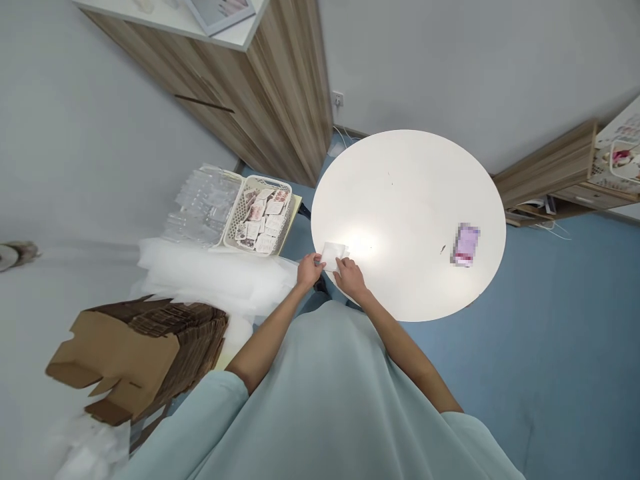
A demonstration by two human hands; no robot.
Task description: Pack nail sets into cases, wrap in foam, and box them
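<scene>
At the near left edge of the round white table (pixel 410 190) is a small white square packet (pixel 332 253). My left hand (pixel 309 271) pinches the packet's left side between thumb and fingers. On its lower right side, the fingers of my right hand (pixel 351 277) are closed against the packet's edge. The packet looks soft and thin, with a loose white flap or layer showing at its right. What is inside it cannot be made out.
Left of the table stand a white basket (pixel 284 220) of small printed packets, clear plastic packaging (pixel 203 207), a pile of white foam sheets (pixel 215 273) and stacked flat cardboard boxes (pixel 135 353). A blurred purple item (pixel 467 245) lies on the table's right. A wooden cabinet (pixel 280 87) stands behind.
</scene>
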